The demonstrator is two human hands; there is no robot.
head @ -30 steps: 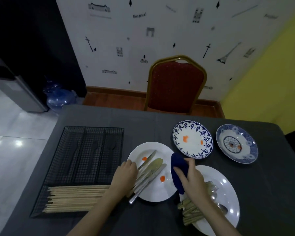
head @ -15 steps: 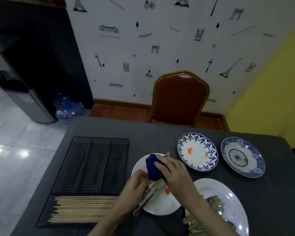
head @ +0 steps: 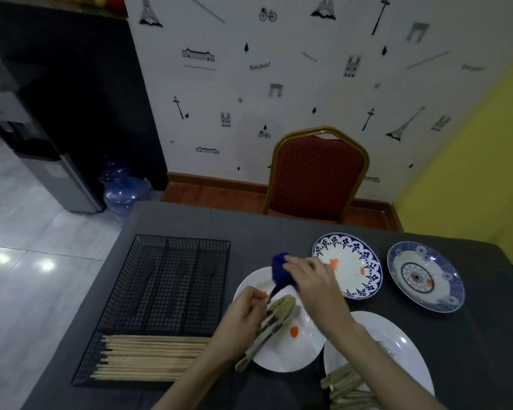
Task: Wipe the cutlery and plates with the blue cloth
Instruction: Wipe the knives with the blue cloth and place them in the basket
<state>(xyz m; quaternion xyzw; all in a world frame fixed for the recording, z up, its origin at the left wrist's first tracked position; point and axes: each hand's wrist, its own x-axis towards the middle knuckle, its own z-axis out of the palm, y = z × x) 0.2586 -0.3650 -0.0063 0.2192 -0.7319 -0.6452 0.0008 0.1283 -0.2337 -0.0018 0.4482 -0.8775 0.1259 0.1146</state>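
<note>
My left hand (head: 243,318) grips cutlery (head: 274,316) on the white plate (head: 290,355); my right hand (head: 311,281) clenches the blue cloth (head: 280,272) at 1 o'clock. A hard stroke risks tipping loose pieces off.

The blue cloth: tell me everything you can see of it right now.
The blue cloth is a dark blue, soft-looking fabric, bunched into a wad rather than spread flat. The right hand grips it from above, covering its right side. It sits over the far edge of the white plate, and a narrow tail runs down toward the cutlery that the left hand holds over that plate. Whether it is wrapped around a piece cannot be told.
</note>
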